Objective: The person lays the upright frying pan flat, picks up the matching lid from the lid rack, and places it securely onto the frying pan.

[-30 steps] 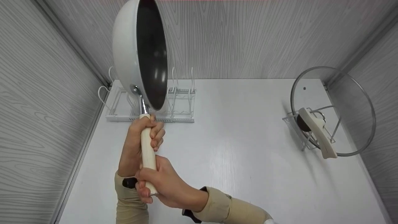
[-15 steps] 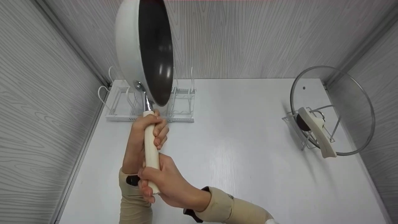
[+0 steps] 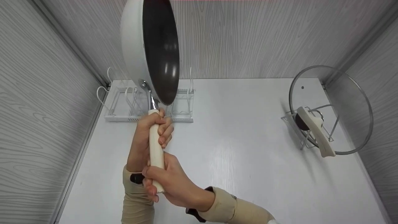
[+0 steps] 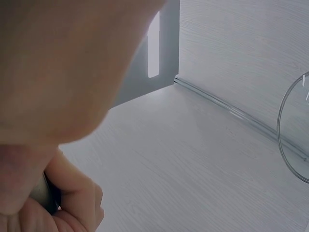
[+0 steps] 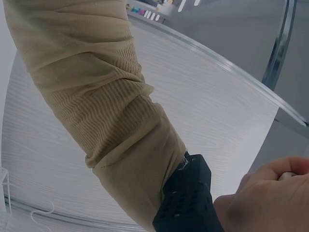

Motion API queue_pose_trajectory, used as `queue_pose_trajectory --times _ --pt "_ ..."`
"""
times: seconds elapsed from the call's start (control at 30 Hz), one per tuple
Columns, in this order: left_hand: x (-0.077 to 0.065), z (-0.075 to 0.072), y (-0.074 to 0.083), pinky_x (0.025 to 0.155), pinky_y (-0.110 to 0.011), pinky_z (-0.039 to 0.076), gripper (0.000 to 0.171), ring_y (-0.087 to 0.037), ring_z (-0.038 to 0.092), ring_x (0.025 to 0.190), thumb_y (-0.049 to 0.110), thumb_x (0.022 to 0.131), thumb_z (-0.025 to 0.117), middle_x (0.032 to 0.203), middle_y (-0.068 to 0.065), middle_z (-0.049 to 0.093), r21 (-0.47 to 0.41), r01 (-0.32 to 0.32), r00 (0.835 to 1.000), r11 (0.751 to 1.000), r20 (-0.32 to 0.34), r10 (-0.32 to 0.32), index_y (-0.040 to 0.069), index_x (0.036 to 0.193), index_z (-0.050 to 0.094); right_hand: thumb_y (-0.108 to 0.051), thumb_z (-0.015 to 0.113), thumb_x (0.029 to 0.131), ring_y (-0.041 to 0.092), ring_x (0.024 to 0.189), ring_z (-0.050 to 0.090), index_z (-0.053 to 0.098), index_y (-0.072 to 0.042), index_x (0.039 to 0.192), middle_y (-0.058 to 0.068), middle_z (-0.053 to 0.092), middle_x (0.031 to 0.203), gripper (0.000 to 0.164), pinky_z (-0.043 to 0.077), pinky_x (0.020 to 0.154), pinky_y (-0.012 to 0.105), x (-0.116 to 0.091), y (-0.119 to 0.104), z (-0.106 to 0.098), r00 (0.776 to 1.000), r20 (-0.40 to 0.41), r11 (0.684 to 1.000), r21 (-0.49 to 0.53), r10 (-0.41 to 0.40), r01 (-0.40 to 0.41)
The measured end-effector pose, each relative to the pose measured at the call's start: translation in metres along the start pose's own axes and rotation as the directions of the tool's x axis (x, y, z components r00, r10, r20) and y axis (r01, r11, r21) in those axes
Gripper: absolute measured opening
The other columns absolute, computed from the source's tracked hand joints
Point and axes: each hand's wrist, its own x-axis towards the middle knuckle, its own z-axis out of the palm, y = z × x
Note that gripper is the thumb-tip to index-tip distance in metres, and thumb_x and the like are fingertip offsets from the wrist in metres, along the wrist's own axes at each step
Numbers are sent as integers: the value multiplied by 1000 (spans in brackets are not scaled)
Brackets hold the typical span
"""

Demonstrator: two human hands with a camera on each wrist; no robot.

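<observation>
A deep frying pan (image 3: 133, 46), white outside and dark inside, is tipped on its side and held up in the head view, its top cut off by the frame. Its cream handle (image 3: 157, 155) points down toward me. My left hand (image 3: 152, 132) grips the handle near the metal neck. Lower down, my right hand (image 3: 178, 183) wraps the handle's end, thumb across it. Behind the pan lies a white wire rack (image 3: 183, 104), partly hidden by it; whether the two touch I cannot tell. In the right wrist view the curled right hand (image 5: 270, 195) shows at the lower right.
At the right, a glass lid (image 3: 348, 93) with a cream handle (image 3: 317, 132) leans in a small wire stand (image 3: 306, 141). Wood-grain panels (image 3: 37, 124) rise on the left, back and right of the white tabletop (image 3: 236, 149).
Both hands have carried the pan a little to the right and slightly farther away, with their grips unchanged. The rack and lid stay in place.
</observation>
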Motion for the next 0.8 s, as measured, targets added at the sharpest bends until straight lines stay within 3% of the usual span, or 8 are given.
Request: queue_pose_trajectory --times 0.17,0.63,0.8 --pt "4 2 -3 34 -19 40 16 -9 47 37 -3 92 27 53 2 41 0 7 1000 1000 13 -7 9 83 34 -2 46 92 5 44 49 44 -5 89 -4 52 56 5 41 38 20 -2 -2 -2 1000 -8 1000 15 -6 6" --pt "17 9 -15 33 -21 43 16 -10 47 36 -2 88 24 52 0 42 -143 41 998 989 60 -33 8 85 35 -2 48 92 5 46 52 45 -6 94 -3 53 58 5 44 40 20 -9 -7 -9 997 -65 999 -4 -41 40" --pt "22 9 -17 34 -21 43 15 -10 47 37 -2 89 25 52 1 42 -138 54 997 989 63 -46 8 86 36 -2 48 91 5 46 53 45 -5 94 -3 53 58 5 44 39 20 -10 -9 -13 995 -82 998 -25 -57 55"
